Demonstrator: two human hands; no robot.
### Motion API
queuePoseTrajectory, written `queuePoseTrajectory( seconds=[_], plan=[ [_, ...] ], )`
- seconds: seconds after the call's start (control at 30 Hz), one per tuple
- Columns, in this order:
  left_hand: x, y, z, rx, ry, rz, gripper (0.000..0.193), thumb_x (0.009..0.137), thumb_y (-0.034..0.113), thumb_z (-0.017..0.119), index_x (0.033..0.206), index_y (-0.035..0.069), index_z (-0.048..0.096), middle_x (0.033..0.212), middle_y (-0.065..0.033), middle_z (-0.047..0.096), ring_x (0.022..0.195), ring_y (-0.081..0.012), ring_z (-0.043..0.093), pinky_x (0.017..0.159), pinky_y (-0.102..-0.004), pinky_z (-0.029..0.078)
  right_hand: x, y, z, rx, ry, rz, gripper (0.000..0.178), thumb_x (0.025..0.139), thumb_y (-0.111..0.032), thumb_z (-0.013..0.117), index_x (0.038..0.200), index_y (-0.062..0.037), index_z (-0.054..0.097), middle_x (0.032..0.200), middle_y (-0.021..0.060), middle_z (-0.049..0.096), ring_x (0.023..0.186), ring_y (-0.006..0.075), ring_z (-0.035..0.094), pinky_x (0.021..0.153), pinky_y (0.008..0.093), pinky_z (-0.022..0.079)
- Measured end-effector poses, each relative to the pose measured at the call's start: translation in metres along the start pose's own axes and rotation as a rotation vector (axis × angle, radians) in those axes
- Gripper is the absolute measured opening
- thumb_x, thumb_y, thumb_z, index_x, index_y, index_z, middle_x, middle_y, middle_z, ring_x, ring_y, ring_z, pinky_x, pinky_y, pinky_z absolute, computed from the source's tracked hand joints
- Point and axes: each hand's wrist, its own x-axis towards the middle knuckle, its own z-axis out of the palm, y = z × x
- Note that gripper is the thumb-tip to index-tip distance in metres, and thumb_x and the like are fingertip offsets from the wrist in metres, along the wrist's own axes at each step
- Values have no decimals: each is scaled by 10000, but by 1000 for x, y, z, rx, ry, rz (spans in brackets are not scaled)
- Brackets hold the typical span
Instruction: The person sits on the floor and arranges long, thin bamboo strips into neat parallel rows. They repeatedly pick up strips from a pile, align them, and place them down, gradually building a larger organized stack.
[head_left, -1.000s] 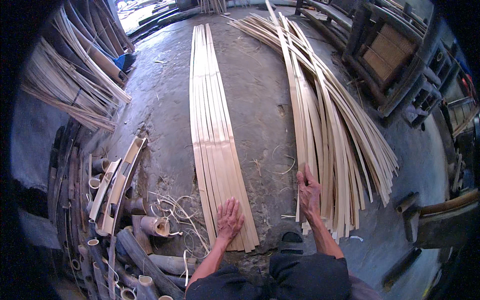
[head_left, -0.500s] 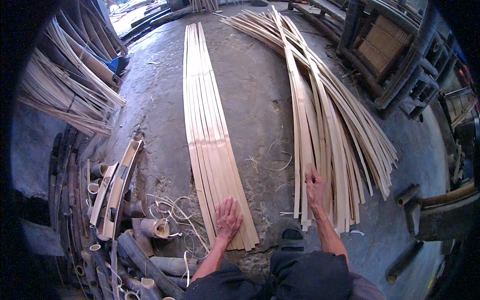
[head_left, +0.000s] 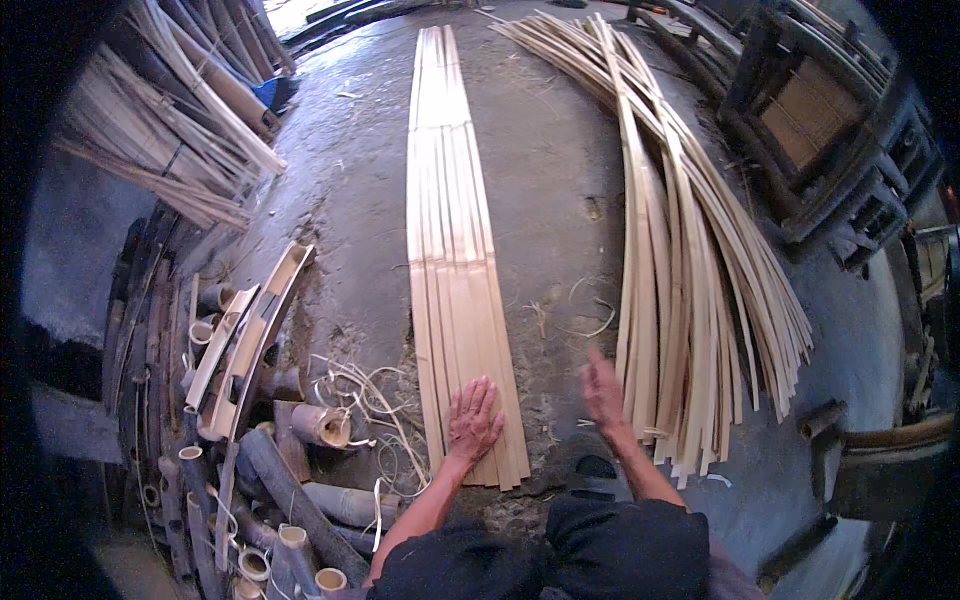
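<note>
My left hand (head_left: 474, 418) lies flat with its fingers stretched out on the near end of a row of pale bamboo strips (head_left: 450, 310). The strips run side by side, away from me along the floor. My right hand (head_left: 604, 392) hovers over the gap between this row and a looser pile of bamboo strips (head_left: 664, 330), close to the pile's left edge. Motion blurs its fingers, so whether they grip anything is unclear. In the pile, the strips cross each other toward the far end and fan out to the right.
Cut bamboo tubes (head_left: 322, 427) and split lengths (head_left: 262, 340) crowd the floor at lower left, beside curly shavings (head_left: 360, 385). A tied bundle of thin strips (head_left: 150, 140) leans at the far left. A dark bamboo frame (head_left: 810, 120) stands at the right.
My right hand has shifted left, off the loose pile toward the gap. My left hand stays flat on the row. The whole view has swung slightly.
</note>
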Motion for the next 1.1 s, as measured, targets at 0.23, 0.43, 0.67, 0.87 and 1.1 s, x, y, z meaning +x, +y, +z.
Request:
queuePoseTrajectory(
  seconds=[0.23, 0.43, 0.67, 0.87, 1.1],
  plan=[
    [0, -6, 9, 31, 64, 25, 628, 864, 331, 602, 1419, 98, 421, 1496, -101, 368, 1404, -251, 308, 1157, -469, 183, -26, -58, 95, -162, -122, -238, 612, 858, -188, 623, 1405, -77, 373, 909, 143, 589, 821, 327, 591, 684, 434, 459],
    [4, 1, 6, 13, 24, -2, 621, 870, 326, 599, 1418, 96, 418, 1493, -98, 370, 1405, -255, 307, 1158, -473, 182, -23, -50, 109, 120, -87, -84, 518, 873, -212, 625, 1336, -67, 444, 879, 115, 618, 793, 261, 618, 679, 397, 481],
    [6, 1, 6, 44, 4, 24, 627, 883, 344, 581, 1432, 107, 396, 1513, -83, 337, 1423, -243, 268, 1170, -465, 157, 3, -35, -11, 565, 204, 195, 211, 1002, -241, 512, 973, -49, 593, 749, -17, 567, 644, 56, 503, 566, 226, 429],
    [2, -1, 7, 74, -28, 3, 642, 878, 350, 579, 1438, 102, 386, 1514, -87, 336, 1425, -239, 262, 1173, -459, 146, 15, -15, -173, 255, 567, 59, 305, 975, -236, 578, 1155, 7, 616, 781, -29, 549, 707, 56, 489, 622, 225, 428],
    [4, 3, 5, 96, -23, 9, 642, 866, 335, 585, 1431, 96, 396, 1513, -88, 341, 1426, -251, 262, 1175, -454, 141, 16, 111, -271, -153, 591, -52, 411, 949, -220, 613, 1304, -20, 563, 873, 64, 690, 777, 120, 605, 698, 290, 487]
  ],
)
